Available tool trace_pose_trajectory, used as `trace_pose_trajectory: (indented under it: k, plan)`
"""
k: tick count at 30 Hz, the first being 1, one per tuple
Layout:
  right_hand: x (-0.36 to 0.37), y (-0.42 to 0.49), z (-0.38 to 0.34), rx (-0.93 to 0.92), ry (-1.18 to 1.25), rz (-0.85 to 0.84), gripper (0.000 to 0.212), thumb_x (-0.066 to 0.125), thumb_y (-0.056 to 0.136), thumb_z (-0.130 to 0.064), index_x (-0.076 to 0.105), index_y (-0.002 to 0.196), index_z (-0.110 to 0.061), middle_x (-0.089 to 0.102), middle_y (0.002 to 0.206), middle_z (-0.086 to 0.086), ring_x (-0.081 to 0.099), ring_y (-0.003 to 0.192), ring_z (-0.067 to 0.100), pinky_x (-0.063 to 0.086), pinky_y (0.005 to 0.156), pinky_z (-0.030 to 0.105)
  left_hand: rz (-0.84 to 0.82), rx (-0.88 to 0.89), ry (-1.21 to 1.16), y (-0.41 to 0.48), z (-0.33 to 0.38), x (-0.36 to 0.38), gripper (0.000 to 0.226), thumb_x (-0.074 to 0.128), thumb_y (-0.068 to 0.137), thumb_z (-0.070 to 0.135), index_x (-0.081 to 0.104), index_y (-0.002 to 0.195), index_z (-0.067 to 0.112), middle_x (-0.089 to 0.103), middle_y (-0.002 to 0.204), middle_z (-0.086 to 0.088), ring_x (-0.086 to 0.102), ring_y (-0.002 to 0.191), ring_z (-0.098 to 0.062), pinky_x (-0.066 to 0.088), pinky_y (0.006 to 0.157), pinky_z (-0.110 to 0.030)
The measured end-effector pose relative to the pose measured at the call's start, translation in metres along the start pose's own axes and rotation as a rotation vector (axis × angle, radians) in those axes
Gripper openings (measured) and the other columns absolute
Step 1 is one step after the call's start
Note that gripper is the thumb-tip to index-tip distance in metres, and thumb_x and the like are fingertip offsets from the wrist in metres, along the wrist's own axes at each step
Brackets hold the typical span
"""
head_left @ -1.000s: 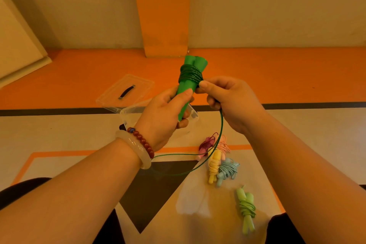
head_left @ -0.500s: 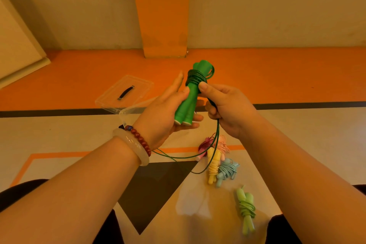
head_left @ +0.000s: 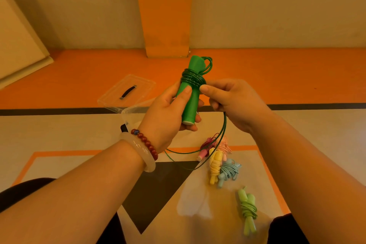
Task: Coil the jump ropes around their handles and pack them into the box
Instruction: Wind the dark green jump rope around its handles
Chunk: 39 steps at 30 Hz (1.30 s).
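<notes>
Here, centre of the frame: the left hand (head_left: 168, 113) wraps round the pair of green handles (head_left: 189, 95), held upright, thumb flat on the front. The right hand (head_left: 235, 103) sits just beside it, thumb and fingers pinching the green cord (head_left: 193, 80) where it leaves the wound band near the handles' top. The two hands are close together. Slack cord hangs below in a loop, crossing in front of the bundles on the floor.

Handling, as I judge it:
- Handles look light, rigid and smooth. They are best gripped low, beneath the windings.
- Cord is thin, glossy and springy. It is likely to slip loose if tension drops, so pinch it right at the coil.
- Nothing here seems fragile.

Lower right: a pink bundle (head_left: 225, 145), yellow bundle (head_left: 214, 164) and pale blue bundle (head_left: 228, 171) lie heaped together. A lime bundle (head_left: 247, 208) lies apart, nearer the lower edge.

Left of centre: the clear box (head_left: 129, 114) is mostly hidden behind the left hand. Its clear lid (head_left: 111, 98), with a dark grip, lies just beyond. A bead bracelet (head_left: 147, 142) and a pale bangle (head_left: 140, 152) are on the left wrist.

Writing: none readable. No brand or label shows on anything.
</notes>
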State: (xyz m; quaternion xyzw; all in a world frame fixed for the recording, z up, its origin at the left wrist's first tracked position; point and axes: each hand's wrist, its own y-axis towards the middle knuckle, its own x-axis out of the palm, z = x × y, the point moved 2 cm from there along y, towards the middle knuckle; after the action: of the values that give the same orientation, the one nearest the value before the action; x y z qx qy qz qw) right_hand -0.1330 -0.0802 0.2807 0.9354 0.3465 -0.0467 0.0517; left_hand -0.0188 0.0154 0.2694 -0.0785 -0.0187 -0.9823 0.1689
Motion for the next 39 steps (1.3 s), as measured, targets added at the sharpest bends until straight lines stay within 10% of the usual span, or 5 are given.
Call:
trace_pose_trajectory:
  k: [29, 33, 39]
  plan:
    - [0.002, 0.001, 0.013, 0.049, 0.183, -0.044, 0.032, 0.063, 0.074, -0.036, 0.073, 0.084, -0.007, 0.068, 0.081, 0.013, 0.039, 0.051, 0.008, 0.032, 0.052, 0.022, -0.162, -0.227, -0.264, 0.003, 0.001, -0.002, 0.049, 0.059, 0.076, 0.035, 0.055, 0.120, 0.016, 0.064, 0.071, -0.002, 0.058, 0.053, -0.010, 0.049, 0.044, -0.019]
    - [0.003, 0.001, 0.006, 0.088, 0.191, 0.012, 0.017, 0.064, 0.086, -0.023, 0.072, 0.080, -0.009, 0.070, 0.084, 0.014, 0.035, 0.047, 0.008, 0.029, 0.049, 0.021, -0.006, -0.061, 0.164, 0.007, 0.000, -0.007, 0.022, 0.056, 0.092, 0.036, 0.057, 0.114, 0.034, 0.070, 0.078, 0.007, 0.068, 0.065, -0.010, 0.060, 0.059, -0.032]
    - [0.013, -0.002, 0.008, 0.143, 0.165, 0.143, 0.022, 0.062, 0.092, -0.020, 0.067, 0.080, -0.001, 0.054, 0.043, -0.007, 0.038, 0.033, 0.002, 0.033, 0.040, 0.016, 0.082, 0.261, 0.564, 0.007, -0.003, -0.008, 0.050, 0.066, 0.087, 0.034, 0.046, 0.133, 0.031, 0.060, 0.100, 0.020, 0.061, 0.084, 0.006, 0.051, 0.069, -0.018]
